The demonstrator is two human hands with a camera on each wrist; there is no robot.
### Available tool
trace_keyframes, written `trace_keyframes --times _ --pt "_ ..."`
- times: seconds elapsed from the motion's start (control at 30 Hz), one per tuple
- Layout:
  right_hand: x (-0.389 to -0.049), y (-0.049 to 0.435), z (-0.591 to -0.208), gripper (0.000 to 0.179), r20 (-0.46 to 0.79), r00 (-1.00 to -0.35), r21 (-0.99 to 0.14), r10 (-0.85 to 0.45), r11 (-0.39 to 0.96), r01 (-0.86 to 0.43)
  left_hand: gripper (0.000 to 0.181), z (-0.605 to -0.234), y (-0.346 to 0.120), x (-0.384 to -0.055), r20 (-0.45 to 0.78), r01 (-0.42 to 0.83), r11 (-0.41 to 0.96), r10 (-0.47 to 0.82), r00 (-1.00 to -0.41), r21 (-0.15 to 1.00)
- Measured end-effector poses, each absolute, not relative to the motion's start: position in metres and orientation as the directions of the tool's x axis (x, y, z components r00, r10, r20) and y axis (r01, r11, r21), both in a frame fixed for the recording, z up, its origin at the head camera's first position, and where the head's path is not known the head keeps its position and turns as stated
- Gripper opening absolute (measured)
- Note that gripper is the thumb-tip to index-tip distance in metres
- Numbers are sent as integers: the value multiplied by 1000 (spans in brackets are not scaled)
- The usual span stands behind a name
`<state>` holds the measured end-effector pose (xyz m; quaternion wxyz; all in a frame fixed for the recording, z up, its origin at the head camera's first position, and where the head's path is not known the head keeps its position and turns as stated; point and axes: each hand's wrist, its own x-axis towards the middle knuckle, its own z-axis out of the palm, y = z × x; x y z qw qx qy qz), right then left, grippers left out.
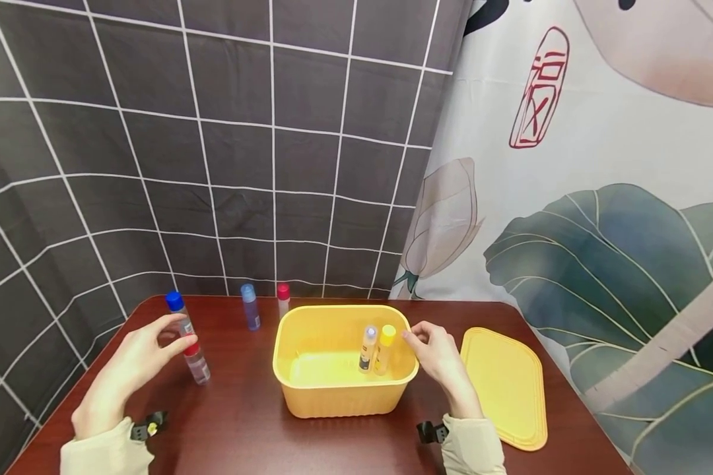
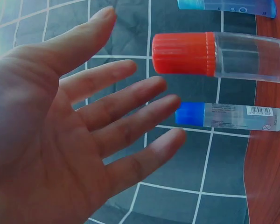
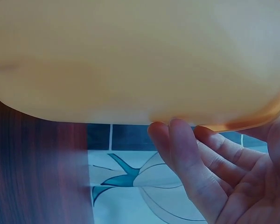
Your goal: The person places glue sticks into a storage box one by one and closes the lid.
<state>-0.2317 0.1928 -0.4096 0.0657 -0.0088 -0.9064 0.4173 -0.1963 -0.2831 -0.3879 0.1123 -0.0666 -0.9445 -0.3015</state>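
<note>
My left hand (image 1: 135,356) is beside a clear red-capped tube (image 1: 195,361) that looks like a glue stick. In the left wrist view its fingers are spread apart, with a gap between them and the red cap (image 2: 183,53). Just behind stands a blue-capped tube (image 1: 178,307), partly hidden by the fingers in the head view. At the right end of the yellow bin (image 1: 344,401), my right hand (image 1: 441,355) pinches the rim with thumb and fingertips. Inside the bin, toward its right side, stand a pale-capped tube (image 1: 367,349) and a yellow-capped tube (image 1: 385,351).
A light-blue-capped tube (image 1: 251,307) and a pink-red-capped tube (image 1: 283,298) stand near the table's back edge, the latter partly behind the bin. The flat yellow lid (image 1: 505,386) lies at the right. A dark grid curtain (image 1: 232,158) hangs behind the brown table (image 1: 237,422).
</note>
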Motion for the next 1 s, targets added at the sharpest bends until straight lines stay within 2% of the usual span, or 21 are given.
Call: trace_keyframes --times 0.27,0.6,1.0 --pt "-231 193 -409 18 118 -991 -757 66 652 -46 56 -391 -284 -200 212 188 800 78 -974 570" --pt "-233 192 -409 18 111 -992 -761 65 648 -43 34 -393 -283 -202 247 242 787 118 -962 568" --pt "-232 193 -409 18 116 -991 -755 64 654 -46 28 -397 -283 -206 235 239 788 123 -964 567"
